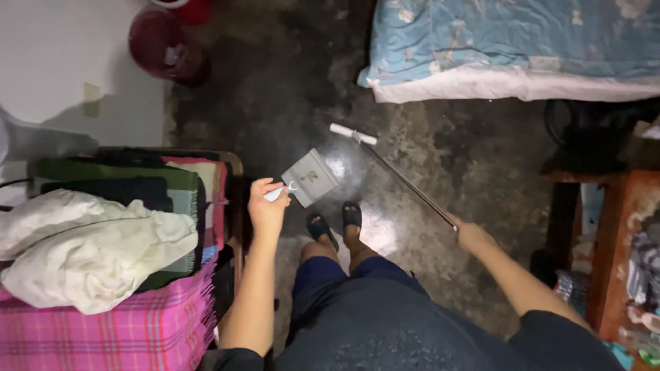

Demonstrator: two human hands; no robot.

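Observation:
My left hand [267, 206] grips the white handle of a grey dustpan [311, 177], which hangs flat above the dark concrete floor in front of my sandalled feet [335, 225]. My right hand [471, 235] holds the end of a long thin pole [405, 182] that slants up and left to a white crossbar head [353, 133] resting on the floor. The dustpan sits just left of the pole, apart from it.
A stack of folded plaid blankets with a white cloth [89, 247] stands at my left. A mattress with a blue floral sheet [515, 48] lies at the top right. Wooden furniture [619, 227] is at the right, red buckets [168, 45] at the top left.

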